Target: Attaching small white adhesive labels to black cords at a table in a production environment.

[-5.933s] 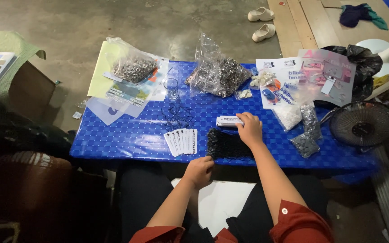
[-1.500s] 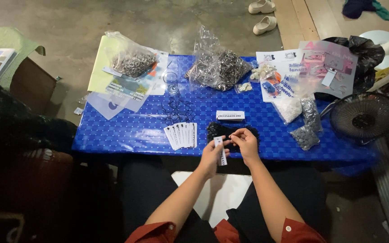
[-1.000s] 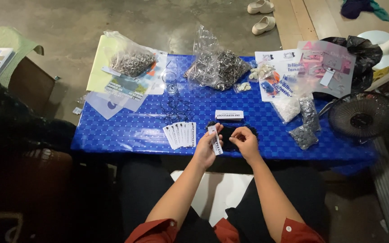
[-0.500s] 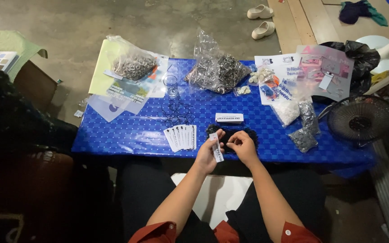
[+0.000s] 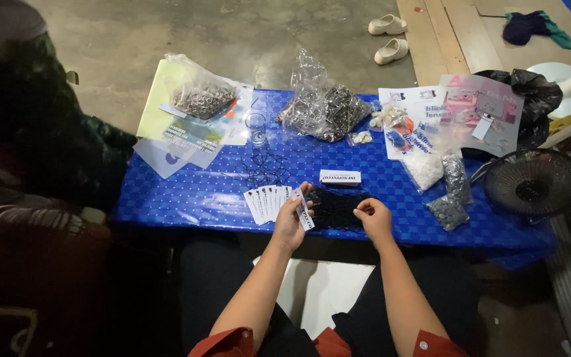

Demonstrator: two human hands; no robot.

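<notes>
Blue, white and black on a small work table.

The tablecloth (image 5: 186, 192) is bright blue with a fine pale dotted check. Near its front edge lies a fan of white cards (image 5: 267, 201) with black marks, and the left hand (image 5: 290, 223) grips another white card with black print (image 5: 303, 211). Between the hands sits a black heap of small pieces (image 5: 335, 206); a white label with dark print (image 5: 340, 177) lies just behind it. Clear bags hold silvery grey metal bits (image 5: 325, 109). A yellow-green sheet (image 5: 156, 106) lies at the far left corner. The sleeves (image 5: 431, 344) are rust red. Cream clogs (image 5: 391, 49) stand on grey concrete floor (image 5: 232, 33).
</notes>
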